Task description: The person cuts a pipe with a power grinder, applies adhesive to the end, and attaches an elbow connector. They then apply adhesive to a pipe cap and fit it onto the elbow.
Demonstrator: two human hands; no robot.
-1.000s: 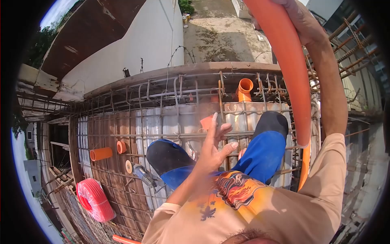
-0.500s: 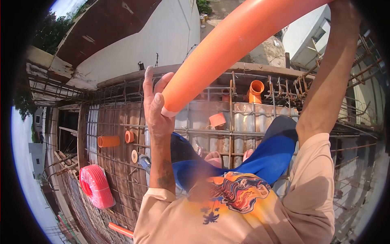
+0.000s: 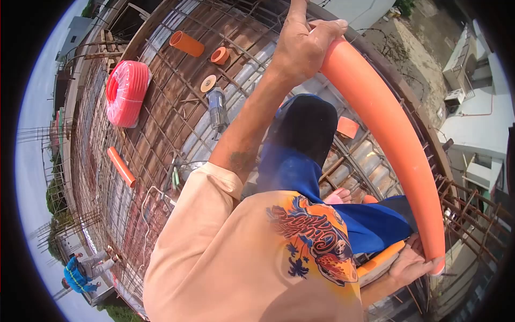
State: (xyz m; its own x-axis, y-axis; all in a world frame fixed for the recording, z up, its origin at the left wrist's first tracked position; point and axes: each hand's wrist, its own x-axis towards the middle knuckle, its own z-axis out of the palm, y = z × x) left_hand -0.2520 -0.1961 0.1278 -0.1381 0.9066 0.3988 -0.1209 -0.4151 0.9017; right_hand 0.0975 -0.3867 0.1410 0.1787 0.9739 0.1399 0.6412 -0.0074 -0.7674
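Note:
A long orange pipe (image 3: pixel 389 123) slants from upper centre to lower right, looking curved through the lens. My left hand (image 3: pixel 306 48) grips its upper end, with the thumb over the rim. Near the lower end, my right hand (image 3: pixel 410 263) holds the pipe, its fingers partly hidden behind it. Beyond my knee, a short orange piece (image 3: pixel 347 127) lies on the corrugated sheets. To the left of my left forearm is an angle grinder (image 3: pixel 217 110) with a pale disc (image 3: pixel 208 83).
Steel rebar mesh (image 3: pixel 161 129) spreads over the sheets. On the left are a pink hose coil (image 3: pixel 129 94), a thin orange pipe (image 3: pixel 122 167), a short orange pipe (image 3: pixel 186 44) and an orange fitting (image 3: pixel 220 56). Another person (image 3: pixel 78 275) is at the lower left. Rebar ends (image 3: pixel 472 209) jut out at right.
The view has turned toward the left side of the site. The pipe's right-hand end has swung down from the top, with my right hand on it; my left hand now appears higher.

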